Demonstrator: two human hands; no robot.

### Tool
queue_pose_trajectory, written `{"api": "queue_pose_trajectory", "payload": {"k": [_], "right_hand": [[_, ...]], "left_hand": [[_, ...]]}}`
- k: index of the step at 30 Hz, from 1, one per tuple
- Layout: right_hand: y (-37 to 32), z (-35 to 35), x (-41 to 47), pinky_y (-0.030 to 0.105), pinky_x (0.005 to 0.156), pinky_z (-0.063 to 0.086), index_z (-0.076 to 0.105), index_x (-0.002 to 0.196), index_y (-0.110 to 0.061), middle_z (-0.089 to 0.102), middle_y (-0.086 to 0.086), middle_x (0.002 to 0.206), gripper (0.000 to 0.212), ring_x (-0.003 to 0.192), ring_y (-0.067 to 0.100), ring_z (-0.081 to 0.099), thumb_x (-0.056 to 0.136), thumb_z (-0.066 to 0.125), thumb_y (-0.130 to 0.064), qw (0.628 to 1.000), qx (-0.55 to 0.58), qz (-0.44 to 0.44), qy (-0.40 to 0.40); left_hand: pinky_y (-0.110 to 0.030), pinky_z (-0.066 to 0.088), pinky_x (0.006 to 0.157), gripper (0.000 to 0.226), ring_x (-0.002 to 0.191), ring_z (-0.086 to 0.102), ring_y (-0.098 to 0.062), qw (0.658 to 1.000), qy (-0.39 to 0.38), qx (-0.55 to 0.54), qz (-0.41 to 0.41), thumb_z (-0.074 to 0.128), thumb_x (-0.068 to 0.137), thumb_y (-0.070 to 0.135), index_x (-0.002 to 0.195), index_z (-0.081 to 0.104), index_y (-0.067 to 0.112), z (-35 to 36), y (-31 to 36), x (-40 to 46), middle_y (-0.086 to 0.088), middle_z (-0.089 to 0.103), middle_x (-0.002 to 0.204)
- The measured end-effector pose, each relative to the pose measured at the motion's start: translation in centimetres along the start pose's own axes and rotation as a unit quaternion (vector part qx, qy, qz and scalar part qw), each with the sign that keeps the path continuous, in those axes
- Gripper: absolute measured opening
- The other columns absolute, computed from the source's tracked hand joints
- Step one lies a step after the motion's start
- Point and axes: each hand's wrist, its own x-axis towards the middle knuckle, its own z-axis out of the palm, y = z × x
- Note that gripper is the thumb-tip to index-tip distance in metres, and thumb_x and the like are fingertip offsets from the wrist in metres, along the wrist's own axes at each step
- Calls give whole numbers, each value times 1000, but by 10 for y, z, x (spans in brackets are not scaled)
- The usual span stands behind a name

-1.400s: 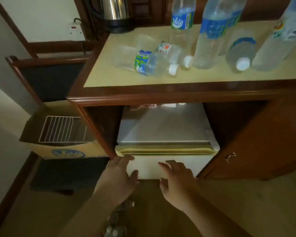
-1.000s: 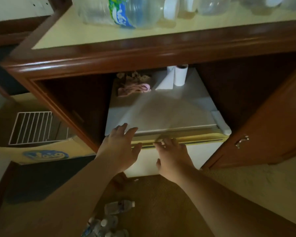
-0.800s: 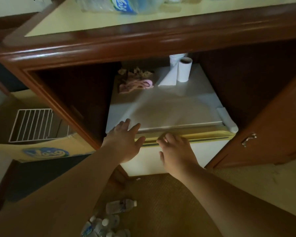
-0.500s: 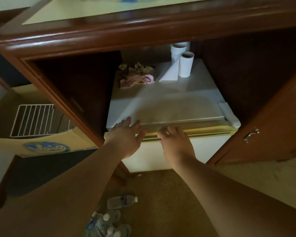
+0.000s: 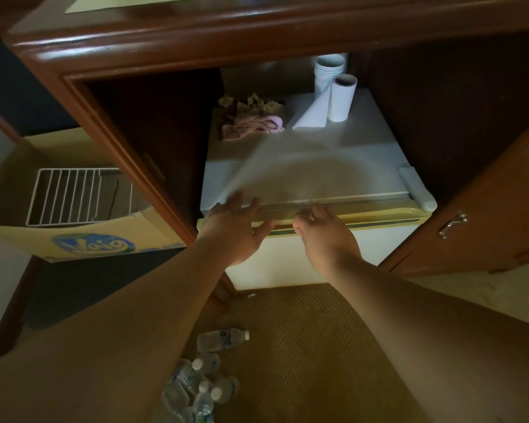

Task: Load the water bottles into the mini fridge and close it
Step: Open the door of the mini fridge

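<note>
A white mini fridge (image 5: 333, 166) sits in the wooden cabinet's recess, with its door (image 5: 379, 245) closed. My left hand (image 5: 237, 227) lies flat on the left end of the door's yellowed top edge, fingers straight. Just to its right, my right hand (image 5: 324, 236) has its fingers curled over the same top edge. Several small water bottles (image 5: 202, 383) lie in a heap on the carpet below my arms, and one more bottle (image 5: 222, 338) lies apart above the heap.
On the fridge top are a pink cloth (image 5: 251, 128), a stack of paper cups (image 5: 329, 70) and a paper roll (image 5: 342, 97). An open cardboard box (image 5: 95, 245) with a wire rack (image 5: 74, 196) stands at the left. The wooden cabinet door (image 5: 477, 215) is at the right.
The view has dropped from the bottles on the cabinet top to the fridge. Both hands moved up from the door front to its top edge, and the right fingers curled over it.
</note>
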Motion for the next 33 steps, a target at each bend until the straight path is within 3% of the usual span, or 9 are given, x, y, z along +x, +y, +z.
{"api": "queue_pose_trajectory", "payload": {"k": [3, 6, 9, 11, 15, 18, 23, 28, 33], "right_hand": [[4, 2, -12, 32, 63, 42, 63, 103, -17, 56, 10, 105, 38, 96, 32, 55, 72, 74, 3, 1000, 2, -19, 8], [14, 1, -42, 34, 61, 47, 65, 98, -17, 53, 5, 98, 32, 91, 24, 50, 74, 78, -2, 998, 13, -57, 19], [22, -5, -70, 34, 64, 47, 67, 96, -19, 49, 0, 93, 14, 88, 18, 44, 86, 73, -11, 996, 39, -75, 12], [27, -11, -83, 36, 66, 49, 65, 98, -22, 47, -3, 95, 5, 89, 16, 43, 95, 64, -19, 995, 60, -83, -5], [40, -21, -110, 36, 69, 53, 55, 105, -31, 45, -13, 104, 7, 94, 7, 45, 98, 53, -31, 992, 103, -56, -34], [49, -27, -135, 31, 79, 54, 49, 112, -38, 49, -19, 108, 21, 95, 3, 55, 95, 55, -27, 987, 158, 12, -40], [63, -42, -160, 32, 52, 50, 47, 119, -33, 58, -7, 87, 23, 66, 12, 60, 97, 53, -27, 984, 150, 94, -1], [101, -45, -197, 37, 42, 50, 63, 98, -16, 59, 3, 70, 11, 52, 22, 55, 89, 57, -18, 992, 60, 16, 113], [152, -66, -214, 36, 50, 49, 71, 90, -7, 62, 3, 68, 12, 60, 20, 55, 88, 59, -5, 990, 5, -118, 81]], "left_hand": [[-55, 40, 109, 82, 147, 27, -44, 999, -22, 21, 38, -11, 86, 68, 159, 10, 36, -9, -1, -2, -12, 8, 168], [-61, 31, 112, 105, 152, 7, -45, 995, -61, 47, 64, -23, 67, 63, 160, 12, 31, -10, 1, 0, -13, 11, 169], [-61, 26, 116, 106, 151, 18, -41, 999, -42, -8, 9, -15, 75, 83, 160, 20, 29, -8, 10, 0, -13, 18, 166], [-57, 24, 119, 103, 153, 16, -37, 1000, -27, 0, 7, -12, 81, 83, 160, 18, 25, -4, 18, -1, -15, 13, 167], [-53, 15, 124, 101, 155, 8, -35, 1000, -8, -4, -29, -7, 85, 83, 162, 8, 19, 4, 29, -5, -14, 3, 169], [-55, 14, 124, 105, 155, 9, -37, 999, -7, -11, -44, -7, 82, 86, 161, 9, 18, 9, 33, -5, -16, 4, 169], [-57, 14, 124, 102, 154, 8, -42, 997, -29, -8, -71, -1, 86, 84, 162, 7, 16, 2, 48, -3, -22, 3, 168], [-60, 16, 122, 92, 153, 12, -44, 998, -32, 12, -59, 14, 91, 80, 161, 7, 21, -1, 70, 7, -24, 8, 167], [-61, 19, 121, 89, 154, 13, -39, 999, 10, 46, 21, 25, 91, 77, 160, 9, 23, 7, 86, 23, -16, 11, 168]]}}
